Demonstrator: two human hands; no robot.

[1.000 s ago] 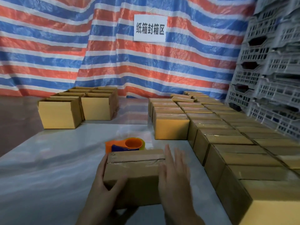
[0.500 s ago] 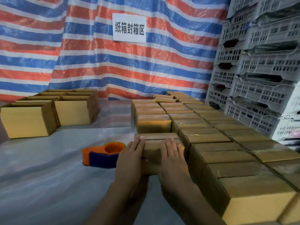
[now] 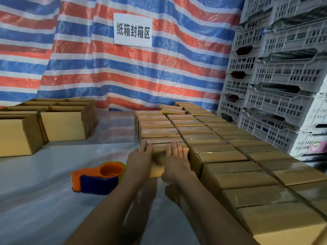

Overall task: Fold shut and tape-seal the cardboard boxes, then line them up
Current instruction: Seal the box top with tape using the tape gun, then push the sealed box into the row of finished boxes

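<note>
- Your left hand [image 3: 139, 160] lies flat on the sealed box [image 3: 158, 157], fingers straight and close together, tips at its far top edge; it grips nothing
- Your right hand [image 3: 177, 161] lies the same way on the right half of that box, fingers straight and pressed to the cardboard, with nothing held
- The box under your hands stands near the middle of the bench [image 3: 53, 191], at the near end of the leftmost column of taped boxes [image 3: 221, 154]; its far side meets the box behind it and its right side is just beside the next column
- Those taped boxes fill the right side of the bench in tight columns, from the near right corner to the far edge
- The tape dispenser [image 3: 98, 177], orange and blue, rests on the bench just left of your left wrist, apart from the box
- Open-topped boxes [image 3: 63, 124] stand grouped toward the far left corner
- Behind the far edge hangs a red, white and blue striped tarp [image 3: 159, 76] with a white sign [image 3: 133, 30]; grey plastic crates [image 3: 283, 85] are stacked past the right edge
</note>
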